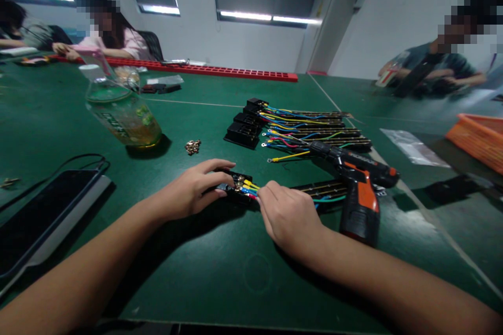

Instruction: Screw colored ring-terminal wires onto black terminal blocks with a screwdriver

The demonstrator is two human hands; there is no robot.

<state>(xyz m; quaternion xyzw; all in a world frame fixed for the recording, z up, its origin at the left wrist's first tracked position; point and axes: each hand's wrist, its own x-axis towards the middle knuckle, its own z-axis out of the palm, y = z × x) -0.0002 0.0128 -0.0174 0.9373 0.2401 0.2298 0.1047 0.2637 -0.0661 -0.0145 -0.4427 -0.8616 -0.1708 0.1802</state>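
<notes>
My left hand (196, 188) lies over a small black terminal block (244, 177), its fingers bent around the left side. My right hand (288, 212) is closed on the coloured wires (250, 186) just right of the block. Yellow, blue and red wire ends meet the block at brass-coloured screws; the fingers hide part of them. Beyond the right hand runs a black strip (326, 188) with a green wire. A black and orange cordless screwdriver (359, 180) lies over the wiring, its bit pointing left.
Several black blocks (241, 131) with wired strips lie behind. Small brass screws (192, 146) are piled near a drink bottle (121, 110). A phone (51, 220) lies at left, an orange basket (477, 138) at right. Other people (106, 36) sit across the table (220, 293).
</notes>
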